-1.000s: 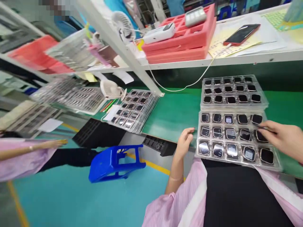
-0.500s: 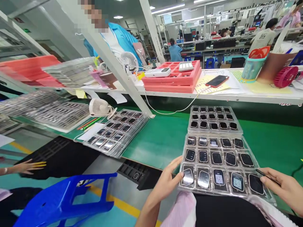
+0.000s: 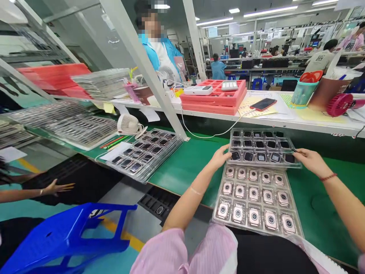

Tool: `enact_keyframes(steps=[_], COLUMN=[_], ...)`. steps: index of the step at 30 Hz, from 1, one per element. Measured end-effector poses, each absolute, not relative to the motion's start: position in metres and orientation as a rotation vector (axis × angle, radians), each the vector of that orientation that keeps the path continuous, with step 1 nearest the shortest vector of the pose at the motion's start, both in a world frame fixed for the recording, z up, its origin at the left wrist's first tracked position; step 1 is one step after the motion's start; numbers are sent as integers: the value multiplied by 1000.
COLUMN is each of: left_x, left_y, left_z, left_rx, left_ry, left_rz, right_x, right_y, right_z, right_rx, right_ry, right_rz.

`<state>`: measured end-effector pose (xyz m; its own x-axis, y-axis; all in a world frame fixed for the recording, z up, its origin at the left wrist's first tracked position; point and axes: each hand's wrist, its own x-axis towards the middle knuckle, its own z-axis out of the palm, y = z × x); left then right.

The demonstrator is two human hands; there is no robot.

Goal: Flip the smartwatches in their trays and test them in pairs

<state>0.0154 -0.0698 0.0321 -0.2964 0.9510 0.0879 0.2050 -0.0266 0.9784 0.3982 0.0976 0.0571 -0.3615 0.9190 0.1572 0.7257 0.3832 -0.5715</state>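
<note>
The lower tray (image 3: 246, 201), a shallow sheet of moulded clear plastic, lies on the smooth, faintly glossy green worktop (image 3: 182, 171). Its fifteen square pockets, in three rows of five, carry watch bodies (image 3: 253, 193) with rounded corners, pale rose metallic frames and round dark sensor discs facing up.

Just beyond the lower tray is the upper tray (image 3: 265, 164), also of thin, shiny plastic, with its near rim covering the lower tray's far edge in this view. Its pockets show dark, glassy screens (image 3: 261, 156), a few lit with pale print. Whether it rests on something or is held clear, I cannot tell.

Beyond the lower tray's far left corner, the left hand (image 3: 219, 156) has a narrow grip, fingers and thumb pinching the upper tray's left end. Beyond the far right corner, the right hand (image 3: 309, 159) has its grip closed on the other end, a slim dark stick (image 3: 295, 150) showing at the fingertips; a red beaded bracelet (image 3: 327, 177) circles that wrist.

Well to the left of the lower tray stands a stack of trays (image 3: 159, 163), its layered clear edges catching light, with a matte white fan (image 3: 127, 124) behind it. Above and beyond the lower tray, a white shelf (image 3: 302, 122) bears a block of spongy pink foam (image 3: 213, 106) cut into square cells. Farther left of the lower tray are a glossy blue plastic stool (image 3: 57, 236) and a co-worker's spread hand (image 3: 58, 187).
</note>
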Motion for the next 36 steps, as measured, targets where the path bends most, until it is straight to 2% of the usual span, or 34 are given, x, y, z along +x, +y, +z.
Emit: enact_keyframes(steps=[5,17,29,36], left_x=[-3,-10,-34,-31], left_y=[-21,-28,-24,-21], left_z=[17,-15,-54,-57], left_rx=[1209,1096,560,488], left_ry=[1539,1340,1299,1298], left_rz=[1415,1446,1646,1686], right_x=[365,371,403,420], right_y=[142,127,95,40], right_z=[23,-22,-27,0], right_rx=[-1407,-1368,-1385,-1162], right_ry=[-2143,-1905,-1664,-2099], right_rz=[593,736,1004,1193])
